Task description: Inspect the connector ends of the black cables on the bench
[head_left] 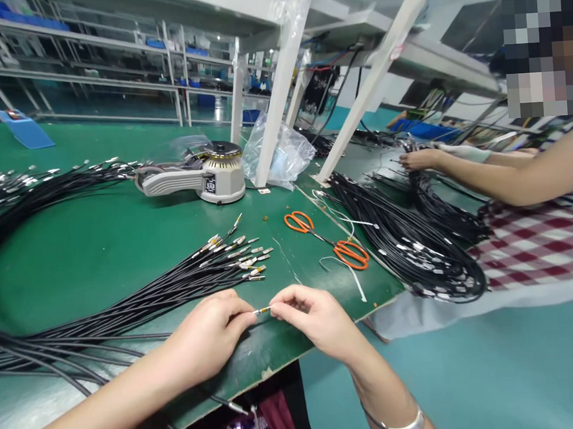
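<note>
**Pinched at both ends: a banded tip** [262,310]

The tip lies on the wearer's side of the grey machine [221,183], a little right of it, raised between the two hands. The left hand [218,329] has thumb and fingertips closed on its left end; the right hand [314,311] has thumb and fingers closed on its right end, the other fingers curled. The hands are near each other but not touching, with a short stretch of tip, partly yellow, showing between. A metal bangle [411,427] circles the right forearm.

Between the machine and the left hand, black cables [146,307] fan out across the green table [75,253], their metal ends spread, several with yellow bands. To the machine's left, cables curve round, and another set of metal ends reaches close to its handle.

Just right of the machine, a clear bag [294,146] slumps around a white post [281,85]. Right of the machine and closer to the wearer lie scissors [323,238] with orange grips and white ties [357,284] beside them. Well right of the machine, a bundle [405,252] of black cables hangs over the edge; beyond it a co-worker's hand [416,160] is at more cables.
</note>
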Tool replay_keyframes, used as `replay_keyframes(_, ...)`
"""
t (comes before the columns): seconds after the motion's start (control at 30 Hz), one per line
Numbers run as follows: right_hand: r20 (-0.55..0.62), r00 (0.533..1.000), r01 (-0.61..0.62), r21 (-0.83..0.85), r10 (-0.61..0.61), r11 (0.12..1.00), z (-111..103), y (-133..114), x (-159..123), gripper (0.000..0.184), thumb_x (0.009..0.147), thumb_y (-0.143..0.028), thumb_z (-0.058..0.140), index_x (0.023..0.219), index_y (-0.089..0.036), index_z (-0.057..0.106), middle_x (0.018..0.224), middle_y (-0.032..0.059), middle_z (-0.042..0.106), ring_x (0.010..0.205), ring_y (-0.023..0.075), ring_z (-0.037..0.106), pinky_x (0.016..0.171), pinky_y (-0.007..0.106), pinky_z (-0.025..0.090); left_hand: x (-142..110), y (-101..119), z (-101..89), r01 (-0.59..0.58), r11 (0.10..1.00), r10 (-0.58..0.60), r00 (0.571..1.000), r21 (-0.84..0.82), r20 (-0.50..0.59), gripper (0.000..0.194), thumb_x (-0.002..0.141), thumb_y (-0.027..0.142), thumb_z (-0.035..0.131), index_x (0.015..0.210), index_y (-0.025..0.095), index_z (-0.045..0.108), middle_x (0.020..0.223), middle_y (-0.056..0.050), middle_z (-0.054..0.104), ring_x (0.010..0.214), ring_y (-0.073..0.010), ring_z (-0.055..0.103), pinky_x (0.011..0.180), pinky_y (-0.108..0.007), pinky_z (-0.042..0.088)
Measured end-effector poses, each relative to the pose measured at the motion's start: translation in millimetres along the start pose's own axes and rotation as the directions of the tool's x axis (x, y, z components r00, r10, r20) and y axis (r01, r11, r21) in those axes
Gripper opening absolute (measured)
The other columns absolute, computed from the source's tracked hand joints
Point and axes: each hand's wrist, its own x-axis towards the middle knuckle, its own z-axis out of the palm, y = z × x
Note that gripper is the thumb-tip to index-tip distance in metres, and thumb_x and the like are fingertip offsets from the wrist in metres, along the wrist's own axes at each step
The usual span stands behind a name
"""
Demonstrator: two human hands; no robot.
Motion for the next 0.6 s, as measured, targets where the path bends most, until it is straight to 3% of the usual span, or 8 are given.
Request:
replay_keyframes(0.17, -0.012, 0.997, -0.069, 0.041, 0.070, 0.997, 5, -4, -12, 0.017, 0.079, -0.031, 0.056, 0.073, -0.016, 0.062, 0.069, -0.0006, 0.061, 0.063, 0.0108, 0.053, 0.058, 0.021, 0.041, -3, 4, 2.0, 0.006, 0.999, -0.005, 1.000, -0.032, 0.011, 0.022, 0.084, 0.025, 0.045, 0.079, 0.020, 0.066, 0.078, 0.000, 0.061, 0.076, -0.0137, 0.055, 0.071, -0.025, 0.040)
replay_keyframes(0.37, -0.015, 0.998, -0.066, 0.130, 0.068, 0.989, 10, -9, -23, 0.019, 0.080, -0.029, 0.052, 0.070, -0.015, 0.059, 0.066, 0.0000, 0.059, 0.064, 0.0117, 0.054, 0.060, 0.023, 0.043, -8, 8, 4.9, -0.030, 0.999, 0.031, 0.999, -0.031, 0.042, 0.023, 0.086, 0.025, 0.043, 0.078, 0.019, 0.064, 0.076, 0.001, 0.060, 0.077, -0.0131, 0.055, 0.071, -0.024, 0.039)
replay_keyframes(0.6, -0.022, 0.998, -0.052, 0.113, 0.055, 0.992, 11, -8, -29, 0.017, 0.079, -0.028, 0.054, 0.069, -0.016, 0.060, 0.066, -0.0008, 0.059, 0.064, 0.0110, 0.052, 0.059, 0.022, 0.042, -8, 11, 2.5, -0.012, 0.999, 0.015, 0.993, -0.033, 0.116, 0.022, 0.086, 0.024, 0.043, 0.077, 0.018, 0.062, 0.076, 0.001, 0.059, 0.076, -0.0124, 0.054, 0.070, -0.023, 0.039)
